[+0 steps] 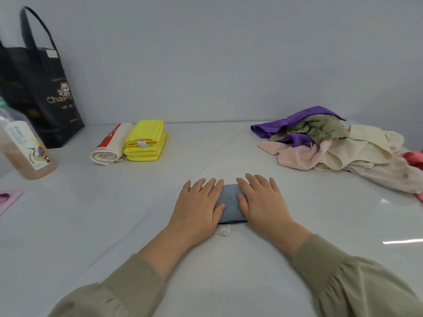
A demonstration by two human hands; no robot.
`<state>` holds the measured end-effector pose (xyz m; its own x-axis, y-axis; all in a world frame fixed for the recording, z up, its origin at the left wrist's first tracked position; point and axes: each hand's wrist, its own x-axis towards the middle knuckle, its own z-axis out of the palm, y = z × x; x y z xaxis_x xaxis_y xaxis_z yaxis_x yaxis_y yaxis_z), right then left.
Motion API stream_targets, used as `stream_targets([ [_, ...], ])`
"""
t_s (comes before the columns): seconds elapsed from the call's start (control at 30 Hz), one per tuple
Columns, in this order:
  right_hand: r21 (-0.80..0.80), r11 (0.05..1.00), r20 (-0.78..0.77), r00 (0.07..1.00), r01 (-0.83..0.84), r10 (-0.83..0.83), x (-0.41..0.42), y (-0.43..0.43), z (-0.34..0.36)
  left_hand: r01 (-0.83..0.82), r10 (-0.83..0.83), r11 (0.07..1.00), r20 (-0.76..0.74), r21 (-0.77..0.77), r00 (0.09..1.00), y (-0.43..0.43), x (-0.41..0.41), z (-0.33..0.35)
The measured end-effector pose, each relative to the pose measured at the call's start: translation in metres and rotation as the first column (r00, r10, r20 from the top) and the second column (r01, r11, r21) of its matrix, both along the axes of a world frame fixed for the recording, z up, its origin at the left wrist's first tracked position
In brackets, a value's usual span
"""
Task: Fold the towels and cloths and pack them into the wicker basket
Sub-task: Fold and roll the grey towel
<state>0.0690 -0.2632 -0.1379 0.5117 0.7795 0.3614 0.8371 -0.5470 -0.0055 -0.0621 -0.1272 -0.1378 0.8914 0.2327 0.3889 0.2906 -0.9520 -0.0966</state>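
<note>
A small folded grey-blue cloth (230,202) lies on the white table (229,259) in front of me, its white label sticking out at the near edge. My left hand (199,207) lies flat on its left side and my right hand (263,202) flat on its right side, fingers spread, gripping nothing. At the back left sit a stack of folded yellow cloths (145,140) and a folded cream cloth with a red patch (109,147). A heap of unfolded cloths (338,145), purple, olive, pink and cream, lies at the right. No wicker basket is in view.
A black tote bag (39,88) stands against the wall at the far left. A plastic bottle of tan liquid (25,147) stands in front of it. A pink flat item (9,197) pokes in at the left edge. Red fabric (414,159) shows at the right edge.
</note>
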Motion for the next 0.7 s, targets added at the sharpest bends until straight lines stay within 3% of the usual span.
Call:
stream_targets([
  [0.13,-0.065,0.983,-0.11,0.978,0.17,-0.176,0.013,0.023,-0.001,0.106,-0.107,0.994,0.014,0.003,0.994,0.009,-0.007,-0.005],
  [0.23,-0.021,0.961,-0.231,0.934,0.276,-0.273,0.02,0.047,-0.003,0.213,-0.213,0.977,0.02,-0.018,0.977,0.025,-0.014,-0.008],
  [0.37,0.101,0.95,-0.458,0.862,0.295,-0.218,0.025,0.074,-0.006,0.221,-0.221,0.975,0.017,-0.012,0.975,0.037,-0.016,-0.013],
  [0.53,0.243,0.931,-0.526,0.843,0.271,-0.108,0.034,0.094,-0.009,-0.017,0.017,1.0,0.06,0.001,0.998,0.051,0.007,-0.015],
  [0.7,0.038,0.959,-0.463,0.855,0.281,-0.232,0.04,0.114,-0.011,-0.271,0.272,0.959,0.004,-0.079,0.962,0.085,0.051,-0.009],
])
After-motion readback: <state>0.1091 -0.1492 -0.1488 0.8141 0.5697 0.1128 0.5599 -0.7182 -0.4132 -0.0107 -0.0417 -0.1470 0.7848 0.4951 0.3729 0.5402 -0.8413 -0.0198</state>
